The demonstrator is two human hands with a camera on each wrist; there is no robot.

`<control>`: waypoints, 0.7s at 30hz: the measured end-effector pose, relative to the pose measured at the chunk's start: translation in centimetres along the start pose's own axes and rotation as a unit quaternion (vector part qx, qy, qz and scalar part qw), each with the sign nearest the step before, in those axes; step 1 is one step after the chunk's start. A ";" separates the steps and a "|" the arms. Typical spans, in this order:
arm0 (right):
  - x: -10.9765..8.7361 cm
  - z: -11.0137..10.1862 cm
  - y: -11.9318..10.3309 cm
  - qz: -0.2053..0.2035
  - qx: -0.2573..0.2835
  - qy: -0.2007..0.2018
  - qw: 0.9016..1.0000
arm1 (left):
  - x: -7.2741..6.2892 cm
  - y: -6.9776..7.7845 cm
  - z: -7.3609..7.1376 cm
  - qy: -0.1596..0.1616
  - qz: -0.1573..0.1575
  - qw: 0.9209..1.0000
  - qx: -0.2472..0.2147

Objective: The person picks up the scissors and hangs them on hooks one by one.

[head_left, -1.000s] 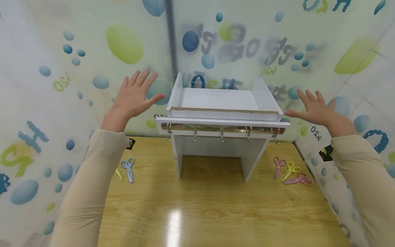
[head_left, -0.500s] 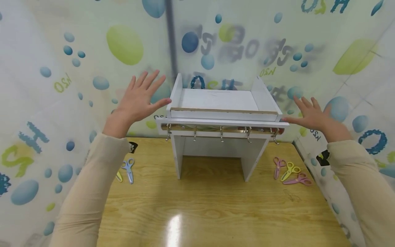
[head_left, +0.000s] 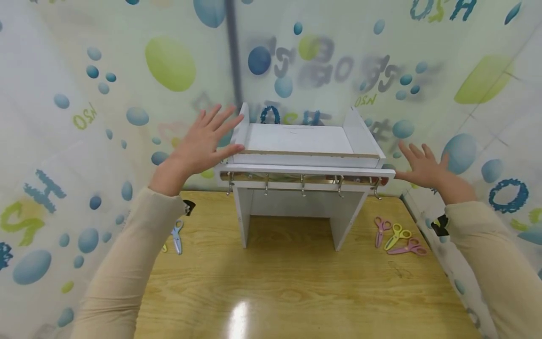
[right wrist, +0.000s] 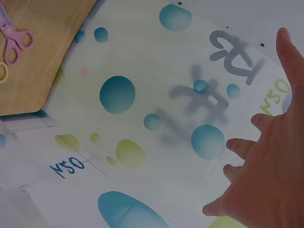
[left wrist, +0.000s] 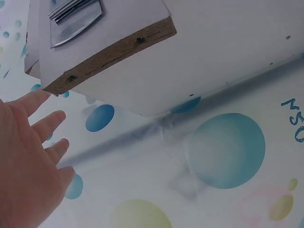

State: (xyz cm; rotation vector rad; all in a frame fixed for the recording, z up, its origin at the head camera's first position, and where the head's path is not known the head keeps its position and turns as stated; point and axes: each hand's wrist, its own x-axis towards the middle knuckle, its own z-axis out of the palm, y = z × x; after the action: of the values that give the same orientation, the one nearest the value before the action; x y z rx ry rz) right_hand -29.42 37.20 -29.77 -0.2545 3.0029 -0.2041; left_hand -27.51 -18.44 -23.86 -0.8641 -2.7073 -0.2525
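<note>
A white wooden shelf unit stands on the table, with a rail of several metal hooks across its front. My left hand hovers at the unit's left end, fingers spread and straight, thumb overlapping its side. In the left wrist view, the left hand has its thumb tip right at the bare brown edge of a panel. At the other end, my right hand is spread too, its thumb reaching toward the rail's right tip. The right wrist view shows the right hand with nothing in its fingers.
Pink scissors, yellow scissors and a second pink pair lie on the table at right. Blue scissors lie at left, beside a yellow pair partly behind the sleeve. Patterned sheeting surrounds the table.
My left hand has moved right and down, closer over the unit's left end. The right hand has shifted slightly left and down. The unit stays in place.
</note>
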 end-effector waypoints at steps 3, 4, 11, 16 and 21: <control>0.0 0.5 0.2 0.002 0.003 0.000 1.000 | 0.1 0.1 0.3 -0.002 0.013 1.000 -0.014; 0.0 0.7 0.2 0.002 0.005 0.001 1.000 | 0.1 0.2 0.4 -0.003 0.017 1.000 -0.019; -0.3 1.7 0.9 0.004 0.010 0.006 1.000 | 0.0 0.2 0.9 -0.018 0.035 0.998 -0.047; -0.5 2.7 1.3 0.010 0.018 0.010 1.000 | -0.1 0.2 1.1 -0.040 0.036 0.996 -0.065; -0.9 4.0 1.5 0.013 0.023 0.005 1.000 | -0.3 0.0 1.6 -0.049 0.041 0.994 -0.086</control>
State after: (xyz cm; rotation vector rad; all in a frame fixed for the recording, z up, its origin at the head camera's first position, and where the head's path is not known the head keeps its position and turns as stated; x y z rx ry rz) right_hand -28.25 38.34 -33.78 -0.2107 3.0043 -0.2725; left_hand -27.57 -18.19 -25.43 -1.0593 -2.7642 -0.4427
